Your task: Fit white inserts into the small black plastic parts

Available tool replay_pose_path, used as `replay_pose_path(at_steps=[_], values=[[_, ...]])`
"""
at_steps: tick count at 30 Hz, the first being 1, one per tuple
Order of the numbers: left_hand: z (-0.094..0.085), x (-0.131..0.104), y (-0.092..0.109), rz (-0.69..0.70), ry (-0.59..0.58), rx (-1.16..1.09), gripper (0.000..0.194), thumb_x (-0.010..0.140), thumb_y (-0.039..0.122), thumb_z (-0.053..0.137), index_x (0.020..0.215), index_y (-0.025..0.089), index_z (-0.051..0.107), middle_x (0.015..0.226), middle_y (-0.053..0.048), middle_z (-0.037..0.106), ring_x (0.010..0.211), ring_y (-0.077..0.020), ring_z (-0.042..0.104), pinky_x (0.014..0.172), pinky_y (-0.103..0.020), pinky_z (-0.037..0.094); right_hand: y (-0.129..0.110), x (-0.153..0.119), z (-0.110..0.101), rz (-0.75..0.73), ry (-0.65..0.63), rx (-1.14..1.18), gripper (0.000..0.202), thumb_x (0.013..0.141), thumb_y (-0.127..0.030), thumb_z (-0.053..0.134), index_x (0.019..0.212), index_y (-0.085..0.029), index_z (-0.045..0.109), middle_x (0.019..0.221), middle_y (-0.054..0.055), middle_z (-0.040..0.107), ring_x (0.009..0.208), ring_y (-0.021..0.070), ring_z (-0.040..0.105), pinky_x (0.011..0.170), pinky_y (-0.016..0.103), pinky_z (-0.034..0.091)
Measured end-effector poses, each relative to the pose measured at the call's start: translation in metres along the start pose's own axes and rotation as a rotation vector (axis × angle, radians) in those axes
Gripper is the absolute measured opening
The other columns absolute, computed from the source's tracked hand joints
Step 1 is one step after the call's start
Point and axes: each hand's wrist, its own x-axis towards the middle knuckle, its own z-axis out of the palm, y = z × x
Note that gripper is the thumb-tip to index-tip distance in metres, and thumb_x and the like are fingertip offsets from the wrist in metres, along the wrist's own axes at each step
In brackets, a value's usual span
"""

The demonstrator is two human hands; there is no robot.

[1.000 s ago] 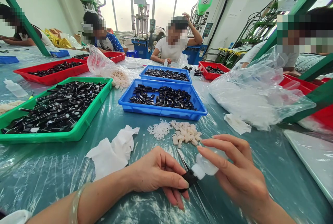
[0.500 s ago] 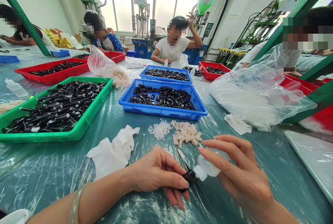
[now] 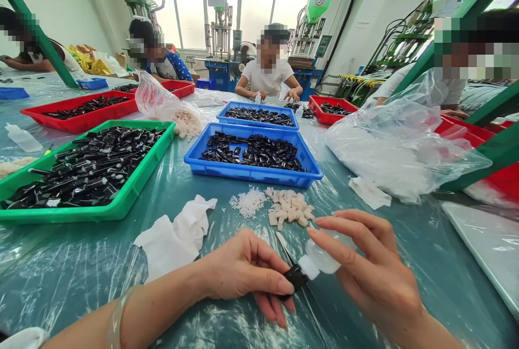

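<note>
My left hand (image 3: 255,273) pinches a small black glossy plastic piece (image 3: 295,277) between thumb and fingers. In my right hand (image 3: 373,268) is a translucent squeeze bottle (image 3: 324,254), tilted so that its white cap end meets the black piece; the exact contact is too small to make out. Metal tweezers (image 3: 311,308) lie under the piece, partly hidden by it. Just beyond my hands are a heap of cream-coloured blocks (image 3: 290,208) and a smaller pile of white bits (image 3: 248,202). A crumpled white tissue (image 3: 176,238) rests left of them, behind my left forearm.
Blue trays (image 3: 253,173) of black pieces stand ahead, a green tray (image 3: 117,211) of longer black parts at left. Clear plastic bags (image 3: 401,143) lie to the right, beside a green frame post (image 3: 458,170). Co-workers sit around the film-covered table (image 3: 227,333).
My hands, the black piece and the bottle hold nearly the same pose. Across the table, a co-worker's raised hand has come down to the tabletop.
</note>
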Motion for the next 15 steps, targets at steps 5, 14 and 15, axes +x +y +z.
replay_pose_path(at_steps=[5, 14, 15], values=[[-0.0011, -0.0001, -0.0005, 0.006, -0.008, -0.001, 0.017, 0.067, 0.024, 0.069, 0.073, 0.008, 0.070, 0.066, -0.005, 0.066, 0.051, -0.0105, 0.064, 0.049, -0.017, 0.050, 0.0029, -0.0014, -0.0002, -0.016, -0.011, 0.032, 0.036, 0.079, 0.003, 0.045, 0.094, -0.026, 0.062, 0.089, 0.004, 0.065, 0.089, 0.0216, 0.052, 0.073, 0.036, 0.046], [-0.0022, 0.0000, -0.0026, 0.002, -0.012, -0.005, 0.018, 0.066, 0.024, 0.070, 0.075, 0.008, 0.070, 0.068, -0.005, 0.067, 0.055, -0.0112, 0.064, 0.050, -0.017, 0.050, 0.0045, -0.0024, 0.0017, 0.002, 0.010, 0.044, 0.036, 0.080, 0.000, 0.046, 0.092, -0.028, 0.064, 0.089, 0.003, 0.065, 0.090, 0.0203, 0.053, 0.074, 0.035, 0.046], [-0.0019, 0.0003, -0.0024, 0.000, -0.013, -0.005, 0.018, 0.066, 0.024, 0.070, 0.075, 0.008, 0.070, 0.067, -0.005, 0.067, 0.055, -0.0110, 0.064, 0.050, -0.017, 0.050, 0.0038, -0.0015, 0.0014, 0.000, 0.001, 0.030, 0.036, 0.079, 0.001, 0.046, 0.092, -0.028, 0.064, 0.090, 0.003, 0.065, 0.089, 0.0203, 0.053, 0.073, 0.035, 0.046]])
